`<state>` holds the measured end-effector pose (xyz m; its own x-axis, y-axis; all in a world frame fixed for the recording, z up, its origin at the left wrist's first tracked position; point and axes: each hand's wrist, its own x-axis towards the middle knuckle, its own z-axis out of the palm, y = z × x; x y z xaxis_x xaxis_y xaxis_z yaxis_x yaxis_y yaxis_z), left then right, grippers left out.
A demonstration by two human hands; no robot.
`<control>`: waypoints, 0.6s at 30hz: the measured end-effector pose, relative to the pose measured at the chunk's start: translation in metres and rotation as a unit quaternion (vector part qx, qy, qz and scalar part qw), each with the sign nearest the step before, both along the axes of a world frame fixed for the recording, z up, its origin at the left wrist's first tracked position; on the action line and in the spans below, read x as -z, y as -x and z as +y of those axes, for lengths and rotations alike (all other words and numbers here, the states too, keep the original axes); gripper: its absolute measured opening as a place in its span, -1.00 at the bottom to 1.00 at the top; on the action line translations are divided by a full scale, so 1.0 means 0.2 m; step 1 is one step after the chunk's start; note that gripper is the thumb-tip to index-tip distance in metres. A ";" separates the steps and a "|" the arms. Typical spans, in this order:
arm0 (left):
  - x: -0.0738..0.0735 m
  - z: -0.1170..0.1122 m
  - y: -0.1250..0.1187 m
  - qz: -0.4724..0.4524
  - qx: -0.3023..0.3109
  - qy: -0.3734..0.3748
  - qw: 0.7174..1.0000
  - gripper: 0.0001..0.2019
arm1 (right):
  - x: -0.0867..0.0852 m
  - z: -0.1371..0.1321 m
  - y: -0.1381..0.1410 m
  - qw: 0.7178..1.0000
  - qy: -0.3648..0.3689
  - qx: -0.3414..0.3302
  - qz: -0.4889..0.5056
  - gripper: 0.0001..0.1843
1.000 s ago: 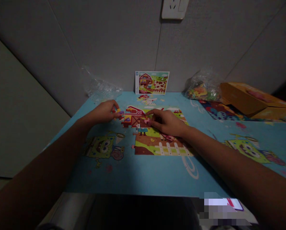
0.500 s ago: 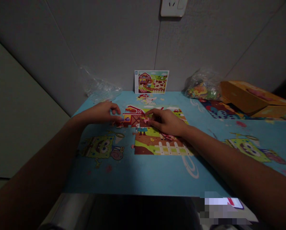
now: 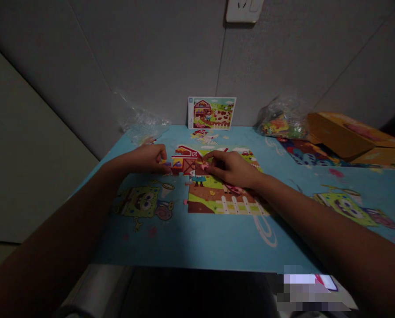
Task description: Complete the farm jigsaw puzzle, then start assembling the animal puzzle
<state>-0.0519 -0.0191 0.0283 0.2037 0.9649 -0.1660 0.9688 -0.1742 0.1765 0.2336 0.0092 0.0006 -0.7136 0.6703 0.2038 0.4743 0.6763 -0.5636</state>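
Observation:
A partly built farm jigsaw puzzle (image 3: 217, 194) with a red barn and a white fence lies on the blue cartoon-print table (image 3: 197, 238). My left hand (image 3: 149, 158) rests at the puzzle's left edge, fingers curled and pinching a small puzzle piece against the barn section. My right hand (image 3: 232, 168) lies on top of the puzzle's middle, fingers bent, fingertips pressing on a pinkish piece next to the barn. A reference picture card (image 3: 212, 113) of the finished scene leans on the wall behind.
An empty clear plastic bag (image 3: 139, 121) lies at the back left. A clear bag of loose puzzle pieces (image 3: 280, 121) and an orange cardboard box (image 3: 349, 137) sit at the back right. A few loose pieces (image 3: 204, 137) lie before the card. A wall socket (image 3: 243, 9) is above.
My left hand has slid right and closed on a small piece at the barn's left edge. My right hand has stayed on the puzzle's middle.

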 end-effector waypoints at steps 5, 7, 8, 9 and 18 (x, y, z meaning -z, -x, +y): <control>-0.03 -0.01 0.00 -0.018 0.020 0.005 1.000 -0.68 | 0.00 0.00 0.00 1.000 0.002 0.003 -0.003 -0.65; -0.04 -0.01 0.03 -0.033 0.029 0.000 0.999 -0.65 | 0.01 0.00 0.00 1.000 0.003 0.003 -0.003 -0.64; -0.05 -0.01 0.04 -0.035 0.030 -0.001 0.999 -0.63 | 0.01 0.00 0.00 1.000 0.004 0.002 -0.004 -0.64; -0.05 -0.01 0.05 -0.034 0.033 -0.001 0.999 -0.61 | 0.00 0.00 0.00 1.000 0.004 0.002 -0.003 -0.64; -0.04 0.00 0.02 -0.029 0.070 0.010 0.997 -0.70 | -0.01 0.00 0.00 1.000 0.000 0.002 -0.009 -0.65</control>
